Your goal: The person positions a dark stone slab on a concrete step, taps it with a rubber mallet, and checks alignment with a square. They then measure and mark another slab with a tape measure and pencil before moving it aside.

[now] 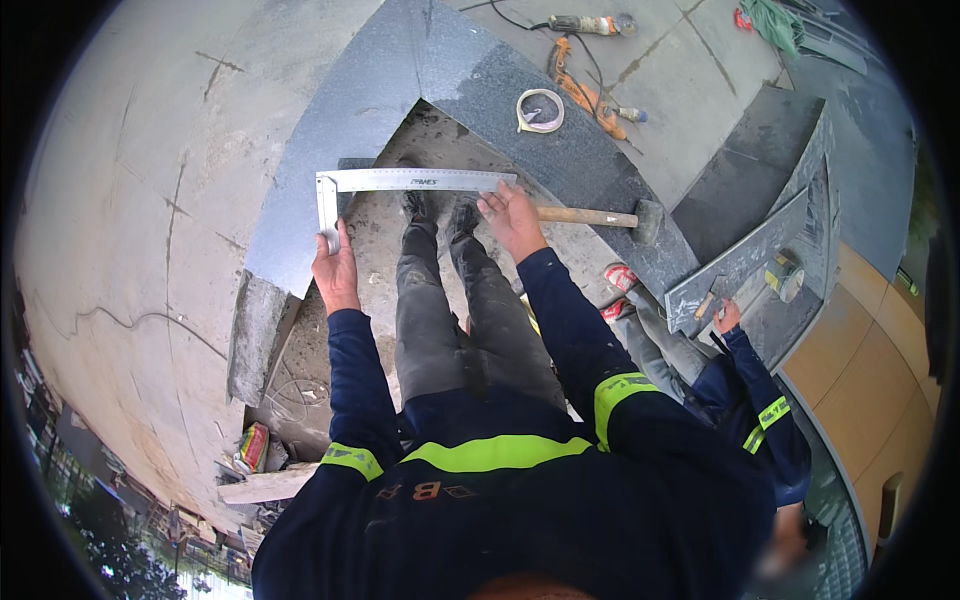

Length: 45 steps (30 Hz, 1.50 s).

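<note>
A silver metal try square (380,180) spans the space in front of me above the gap between grey stone slabs. My left hand (337,275) grips the lower end of its short stock. At the far end of the long blade, my right hand (512,218) pinches the tip between thumb and fingers. Just right of that hand lies a mallet (648,222), its wooden handle pointing toward me and its dark head on the slab. The left grey slab (335,110) meets a darker speckled slab (490,90) at a corner ahead.
An angle grinder (585,25), an orange power drill (580,90) with cord, and a white tub (540,111) are ahead right. A co-worker's hand (727,317) is near a small tool at right, beside a bucket (784,275) and stacked dark slabs (750,150). A rough stone block (262,335) stands left.
</note>
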### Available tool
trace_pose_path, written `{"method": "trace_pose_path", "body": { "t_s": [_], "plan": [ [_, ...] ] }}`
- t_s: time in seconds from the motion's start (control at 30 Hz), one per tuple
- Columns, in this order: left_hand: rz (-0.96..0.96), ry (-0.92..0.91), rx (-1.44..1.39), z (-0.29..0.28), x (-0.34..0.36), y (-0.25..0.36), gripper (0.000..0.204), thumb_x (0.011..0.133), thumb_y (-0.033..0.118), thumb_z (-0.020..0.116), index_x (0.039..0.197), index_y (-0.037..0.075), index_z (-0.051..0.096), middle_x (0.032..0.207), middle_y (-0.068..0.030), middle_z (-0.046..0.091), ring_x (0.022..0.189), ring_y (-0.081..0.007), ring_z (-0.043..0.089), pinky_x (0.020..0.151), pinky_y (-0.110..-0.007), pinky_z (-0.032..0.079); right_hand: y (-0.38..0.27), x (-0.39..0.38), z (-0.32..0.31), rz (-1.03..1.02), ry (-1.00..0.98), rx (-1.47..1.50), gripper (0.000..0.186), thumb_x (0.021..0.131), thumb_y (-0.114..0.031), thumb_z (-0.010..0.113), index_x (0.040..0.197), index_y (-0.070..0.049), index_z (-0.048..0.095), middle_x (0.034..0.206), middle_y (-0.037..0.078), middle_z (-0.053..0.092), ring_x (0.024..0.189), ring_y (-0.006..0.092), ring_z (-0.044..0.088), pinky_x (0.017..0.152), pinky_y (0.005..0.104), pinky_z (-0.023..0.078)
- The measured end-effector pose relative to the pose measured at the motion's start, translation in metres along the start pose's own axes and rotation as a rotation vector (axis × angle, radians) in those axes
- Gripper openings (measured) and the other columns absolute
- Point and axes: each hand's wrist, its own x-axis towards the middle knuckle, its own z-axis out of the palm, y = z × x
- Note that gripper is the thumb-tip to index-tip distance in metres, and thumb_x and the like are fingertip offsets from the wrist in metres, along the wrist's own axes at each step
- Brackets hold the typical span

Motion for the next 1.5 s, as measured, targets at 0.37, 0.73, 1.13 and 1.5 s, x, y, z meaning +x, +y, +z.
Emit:
{"method": "trace_pose_path", "body": {
  "t_s": [0.37, 0.73, 1.13, 1.5],
  "plan": [
    [-0.239, 0.145, 0.133, 0.007, 0.006, -0.089, 0.036, 0.116, -0.002, 0.045, 0.148, -0.019, 0.040, 0.157, -0.0305, 0.047, 0.150, -0.0417, 0.047, 0.134, -0.060, 0.040, -0.002, -0.014, -0.080, -0.114, 0.382, 0.224, 0.023, 0.113, -0.020, 0.057, 0.131, -0.005, 0.060, 0.128, 0.011, 0.063, 0.117, 0.0263, 0.065, 0.101, 0.0482, 0.051],
    [-0.257, 0.001, 0.280, 0.059, 0.084, -0.134, 0.037, 0.117, -0.001, 0.043, 0.149, -0.020, 0.037, 0.159, -0.0315, 0.045, 0.149, -0.0445, 0.048, 0.132, -0.061, 0.042, 0.008, 0.036, -0.075, -0.247, 0.245, 0.390, 0.025, 0.114, -0.011, 0.051, 0.136, -0.003, 0.057, 0.134, 0.016, 0.064, 0.121, 0.0300, 0.065, 0.105, 0.0487, 0.054],
    [-0.357, 0.058, 0.310, 0.074, 0.101, -0.153, 0.038, 0.115, -0.004, 0.046, 0.148, -0.021, 0.038, 0.156, -0.0310, 0.047, 0.148, -0.0423, 0.049, 0.132, -0.060, 0.043, -0.012, 0.044, -0.080, -0.340, 0.233, 0.332, 0.031, 0.112, 0.000, 0.049, 0.143, -0.004, 0.045, 0.139, 0.020, 0.059, 0.127, 0.0370, 0.064, 0.108, 0.0552, 0.057],
    [-0.362, -0.006, 0.297, 0.062, 0.107, -0.183, 0.041, 0.115, -0.007, 0.042, 0.152, -0.022, 0.032, 0.161, -0.0335, 0.043, 0.153, -0.0442, 0.044, 0.135, -0.061, 0.037, -0.041, 0.063, -0.106, -0.345, 0.178, 0.299, 0.035, 0.111, 0.003, 0.051, 0.144, -0.004, 0.040, 0.135, 0.020, 0.057, 0.118, 0.0357, 0.068, 0.101, 0.0534, 0.062]
  ]
}}
